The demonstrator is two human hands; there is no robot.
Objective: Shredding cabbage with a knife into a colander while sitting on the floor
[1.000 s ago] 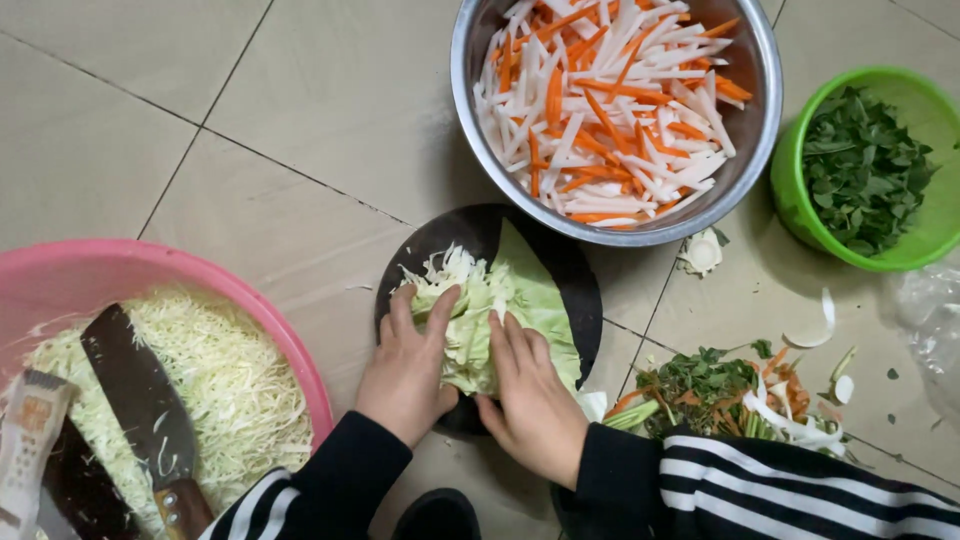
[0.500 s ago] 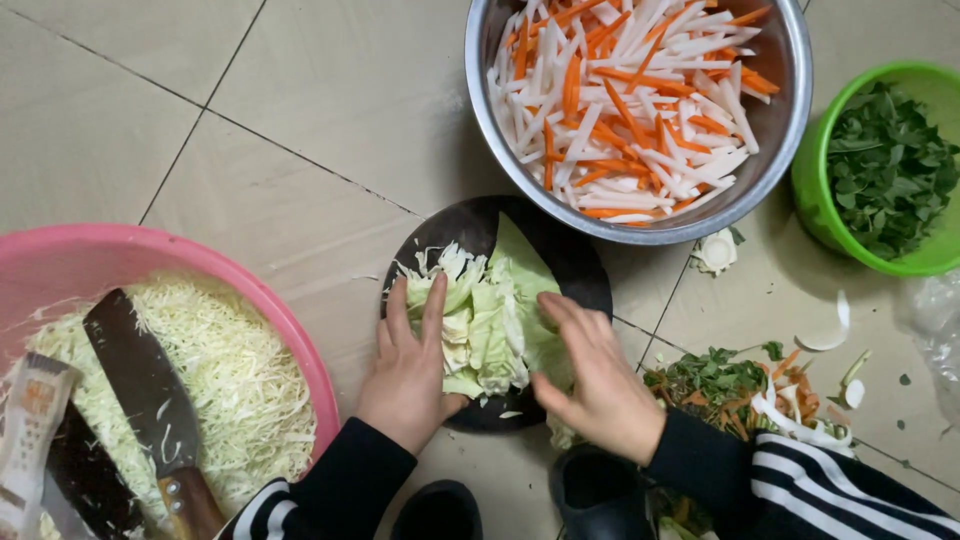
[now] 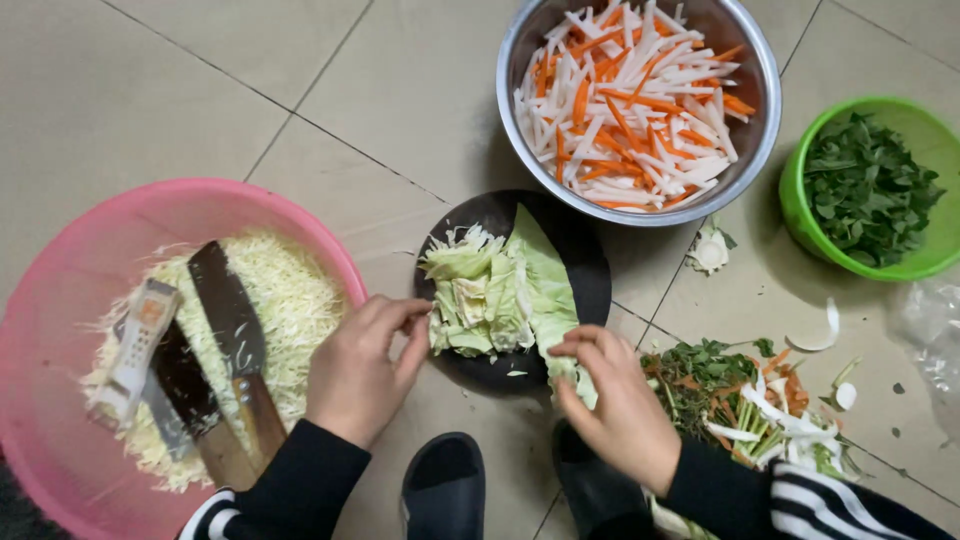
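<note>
Head view, looking down at a tiled floor. At frame centre a pile of cabbage [image 3: 495, 295] lies on a round dark board [image 3: 590, 265], with one large pale-green leaf [image 3: 545, 270] lying along the pile's right side. Compared with a second ago, when both hands lay flat on the pile, pressing it together, the hands have drawn back toward the lower edge of the board: the left hand [image 3: 360, 375] has slid off to the lower left, and the right hand [image 3: 620, 405] has dropped to the lower right; judged from this, the gathering of the pile is done and the hands are now working at its edges. The left hand is half curled, its fingertips [image 3: 420, 312] touching the pile's left edge, closed on nothing. The right hand is bent at the knuckles, its fingers [image 3: 580, 345] pinching the lower end of the leaf where it hangs over the board's rim. At left, a pink basin [image 3: 60, 250] holds shredded cabbage [image 3: 295, 290], with two cleavers [image 3: 230, 330] and a peeler [image 3: 135, 345] lying on it. At upper centre, a steel bowl [image 3: 760, 120] holds carrot and white radish sticks [image 3: 630, 100]. At right, a green bowl [image 3: 800, 215] holds dark leaves [image 3: 870, 190]. Trimmings [image 3: 750, 395] lie on the floor at lower right. Two dark slippers [image 3: 445, 490] show at the bottom edge.
</note>
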